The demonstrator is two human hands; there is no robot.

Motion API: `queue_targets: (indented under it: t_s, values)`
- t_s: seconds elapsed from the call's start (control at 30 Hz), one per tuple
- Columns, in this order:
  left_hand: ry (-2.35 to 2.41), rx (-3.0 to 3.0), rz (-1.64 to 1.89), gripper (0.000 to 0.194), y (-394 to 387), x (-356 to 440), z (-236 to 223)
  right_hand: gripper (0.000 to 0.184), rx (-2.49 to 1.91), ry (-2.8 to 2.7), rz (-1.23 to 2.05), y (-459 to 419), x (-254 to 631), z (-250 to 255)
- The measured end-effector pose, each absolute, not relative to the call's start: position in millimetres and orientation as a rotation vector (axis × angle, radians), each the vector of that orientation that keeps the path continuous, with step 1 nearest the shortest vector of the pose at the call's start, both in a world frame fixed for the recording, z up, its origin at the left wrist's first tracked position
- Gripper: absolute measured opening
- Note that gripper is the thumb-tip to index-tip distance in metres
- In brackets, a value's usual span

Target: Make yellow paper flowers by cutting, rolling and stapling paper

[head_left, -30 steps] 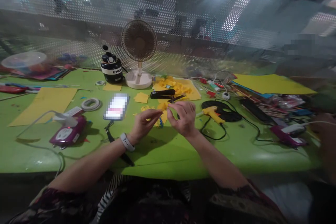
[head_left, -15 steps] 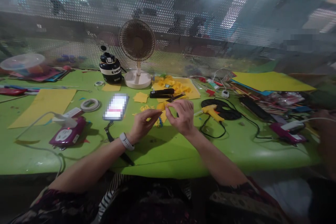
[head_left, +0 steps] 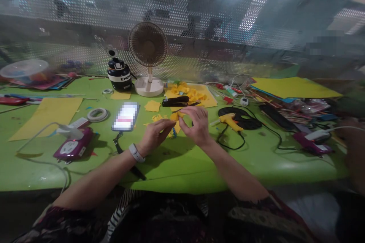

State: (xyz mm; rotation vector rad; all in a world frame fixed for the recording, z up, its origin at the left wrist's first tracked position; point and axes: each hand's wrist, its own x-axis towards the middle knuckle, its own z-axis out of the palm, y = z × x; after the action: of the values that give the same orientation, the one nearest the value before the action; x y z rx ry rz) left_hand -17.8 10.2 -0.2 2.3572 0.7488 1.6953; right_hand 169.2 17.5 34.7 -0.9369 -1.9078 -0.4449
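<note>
Between my two hands is a small piece of yellow paper [head_left: 176, 115], pinched at its edges. My left hand [head_left: 156, 133], with a pale band at the wrist, holds its near left side between thumb and fingers. Fingertips of my right hand [head_left: 196, 124] grip its right side. Beneath and beside the fingers lie yellow paper scraps [head_left: 157, 118] and a small blue item [head_left: 173, 133]. Just beyond the hands rests a black stapler [head_left: 175, 101]. Scissors [head_left: 195, 104] lie beside it, partly hidden. Behind them, folded yellow paper pieces [head_left: 196, 94] sit on a yellow sheet [head_left: 211, 98].
Left of my hands are a phone [head_left: 125, 115], a tape roll [head_left: 97, 114] and a purple power strip [head_left: 73, 146]. A fan [head_left: 149, 85] and bottle [head_left: 119, 78] stand behind. To the right lies a yellow glue gun [head_left: 232, 122] with its cord. Another person's arm [head_left: 355, 152] is at far right.
My right fingers have shifted slightly on the yellow paper, and the paper has turned a little. The left hand stays nearly still.
</note>
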Motion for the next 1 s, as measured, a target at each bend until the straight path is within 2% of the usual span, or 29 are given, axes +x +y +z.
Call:
queue_targets:
  t_s: [0.27,0.67,1.0]
  values:
    - [0.815,2.714,1.601,0.021,19,-34,2,0.018,-0.875,-1.921,-0.341,18,170,38]
    - [0.765,2.679,1.587,0.017,21,-35,8,0.015,-0.945,-1.951,-0.241,19,170,38]
    - [0.776,2.503,1.602,0.013,23,-32,7,0.008,-0.979,-1.884,-0.286,19,169,36]
